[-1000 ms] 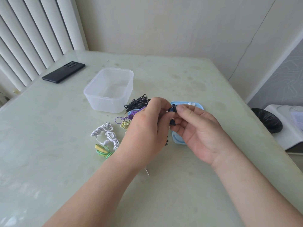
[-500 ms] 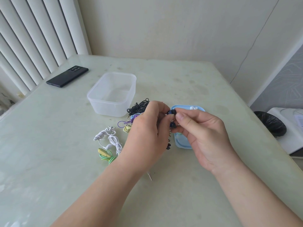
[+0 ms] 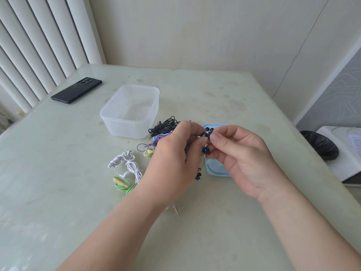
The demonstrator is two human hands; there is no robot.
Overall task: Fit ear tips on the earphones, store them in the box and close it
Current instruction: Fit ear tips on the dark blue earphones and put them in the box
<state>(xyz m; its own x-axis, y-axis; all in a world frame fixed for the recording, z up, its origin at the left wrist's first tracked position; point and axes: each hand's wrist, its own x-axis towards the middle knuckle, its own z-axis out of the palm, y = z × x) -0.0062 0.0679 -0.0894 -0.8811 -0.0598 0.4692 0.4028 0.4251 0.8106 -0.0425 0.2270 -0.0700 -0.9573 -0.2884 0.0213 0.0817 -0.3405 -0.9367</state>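
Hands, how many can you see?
2: the left hand and the right hand meet mid-table, both pinching a dark earphone by the blue lid.

Blk phone [image 3: 76,90] on table [image 3: 58,192]

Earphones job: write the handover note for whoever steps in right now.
Left hand pinches a dark earphone; right hand pinches it too, apparently fitting a tip.
Clear box open and empty; blue lid lies beneath the right hand.
Earphones on the table: white bundle, black bundle, green bundle.
Done: nothing stored. Left: finish tips, box everything, close lid.
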